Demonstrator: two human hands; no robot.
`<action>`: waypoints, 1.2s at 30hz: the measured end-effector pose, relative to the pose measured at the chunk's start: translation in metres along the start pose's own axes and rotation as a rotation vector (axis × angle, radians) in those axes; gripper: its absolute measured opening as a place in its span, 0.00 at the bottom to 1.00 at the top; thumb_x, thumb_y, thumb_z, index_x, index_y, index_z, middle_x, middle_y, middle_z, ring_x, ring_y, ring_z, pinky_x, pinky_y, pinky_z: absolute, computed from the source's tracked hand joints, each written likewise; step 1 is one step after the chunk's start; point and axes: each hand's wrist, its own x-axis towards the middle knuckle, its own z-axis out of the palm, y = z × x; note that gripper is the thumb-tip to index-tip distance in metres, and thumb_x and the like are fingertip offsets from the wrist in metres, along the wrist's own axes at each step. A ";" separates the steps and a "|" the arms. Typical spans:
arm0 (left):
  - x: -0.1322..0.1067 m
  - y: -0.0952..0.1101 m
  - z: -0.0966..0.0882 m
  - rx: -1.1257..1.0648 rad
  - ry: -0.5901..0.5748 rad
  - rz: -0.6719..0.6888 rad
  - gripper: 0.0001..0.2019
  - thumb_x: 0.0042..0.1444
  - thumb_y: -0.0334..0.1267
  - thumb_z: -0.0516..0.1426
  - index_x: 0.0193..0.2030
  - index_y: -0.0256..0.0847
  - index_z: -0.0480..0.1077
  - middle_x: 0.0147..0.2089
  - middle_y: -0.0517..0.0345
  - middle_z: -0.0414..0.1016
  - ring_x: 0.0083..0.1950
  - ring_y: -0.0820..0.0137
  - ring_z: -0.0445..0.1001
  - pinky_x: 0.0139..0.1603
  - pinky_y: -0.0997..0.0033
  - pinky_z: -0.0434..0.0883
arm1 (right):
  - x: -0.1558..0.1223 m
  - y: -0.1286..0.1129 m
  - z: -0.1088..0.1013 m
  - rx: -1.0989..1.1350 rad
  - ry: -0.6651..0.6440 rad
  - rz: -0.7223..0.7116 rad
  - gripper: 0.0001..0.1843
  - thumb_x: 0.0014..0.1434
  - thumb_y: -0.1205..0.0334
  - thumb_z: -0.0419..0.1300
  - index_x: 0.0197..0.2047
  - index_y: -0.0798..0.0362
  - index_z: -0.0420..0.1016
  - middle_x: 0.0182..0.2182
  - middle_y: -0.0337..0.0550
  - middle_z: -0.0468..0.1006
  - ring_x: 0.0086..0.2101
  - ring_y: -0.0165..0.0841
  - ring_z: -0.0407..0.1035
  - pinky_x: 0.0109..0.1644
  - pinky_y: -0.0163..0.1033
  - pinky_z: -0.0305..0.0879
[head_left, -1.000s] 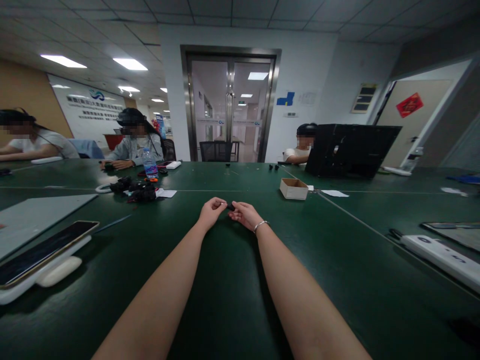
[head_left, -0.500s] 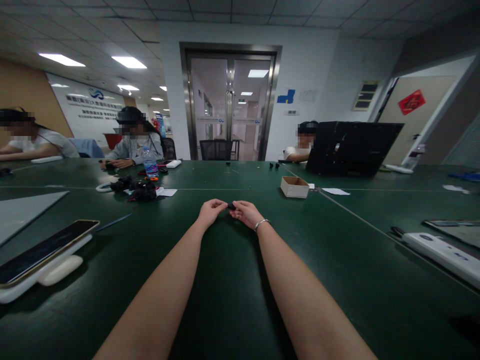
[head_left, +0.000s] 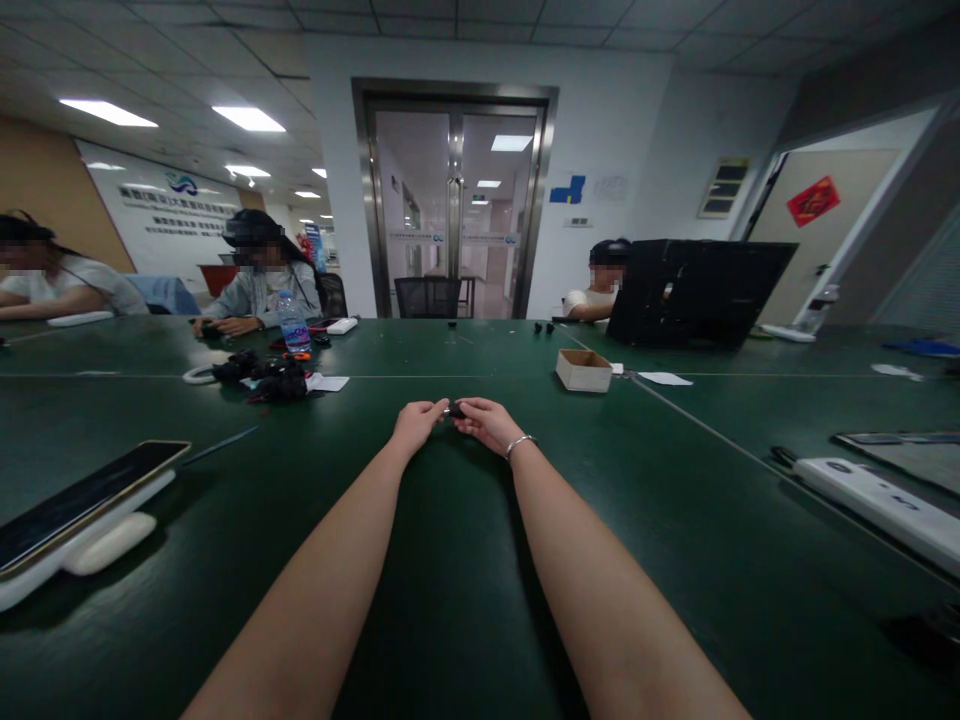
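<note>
Part, black, small, one: between the two hands, which nearly meet around it. A bright end faces the left hand. Exact kind too small to tell.

Left hand: thumb and fingertips pinched on the part's bright end. A fingertip hold, probably because so little of it offers a grip.

Right hand: thumb and forefinger clamped on the dark body, other fingers curled beneath, likely to steady it against the left. Bracelet at the wrist, out of the fingers' way.

Table, green: under both hands; whether they rest on it cannot be told. The bare stretch around them seems to leave elbow room.

Box, open-topped: beyond and right of the right hand, upright, apart from it; perhaps set there for easy reach. Contents not visible.

Phone: left of and nearer than the left hand, lying tilted on a white block, which appears to prop it.

Bundle, black: beyond and left of the left hand; bottle upright behind it, seemingly kept clear of the work.

Strip, white: well right of the right hand, presumably for power.
</note>
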 end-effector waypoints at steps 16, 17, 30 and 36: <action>0.002 -0.001 0.000 0.060 0.003 -0.036 0.25 0.51 0.58 0.48 0.18 0.38 0.66 0.17 0.61 0.63 0.20 0.72 0.58 0.25 0.71 0.52 | -0.003 -0.001 -0.005 0.023 -0.089 -0.009 0.12 0.52 0.79 0.57 0.40 0.59 0.72 0.29 0.43 0.76 0.28 0.27 0.73 0.35 0.32 0.73; 0.003 -0.001 0.000 0.065 0.005 -0.035 0.25 0.51 0.58 0.48 0.18 0.38 0.67 0.18 0.61 0.64 0.20 0.72 0.58 0.25 0.71 0.52 | -0.003 -0.001 -0.005 0.023 -0.090 -0.007 0.12 0.52 0.79 0.57 0.40 0.59 0.72 0.29 0.43 0.75 0.28 0.27 0.73 0.36 0.33 0.73; -0.002 0.000 0.000 0.105 0.035 0.042 0.26 0.52 0.59 0.46 0.19 0.39 0.65 0.18 0.61 0.64 0.22 0.72 0.60 0.25 0.72 0.53 | -0.003 -0.003 -0.002 0.033 -0.057 0.009 0.11 0.53 0.79 0.57 0.39 0.59 0.72 0.28 0.43 0.76 0.27 0.28 0.73 0.35 0.33 0.73; -0.001 -0.002 0.003 -0.030 0.053 0.155 0.19 0.50 0.55 0.52 0.26 0.39 0.69 0.25 0.61 0.68 0.28 0.72 0.64 0.30 0.73 0.59 | 0.000 -0.003 -0.001 0.081 0.012 0.021 0.04 0.55 0.74 0.59 0.35 0.60 0.71 0.26 0.45 0.76 0.25 0.28 0.73 0.30 0.31 0.72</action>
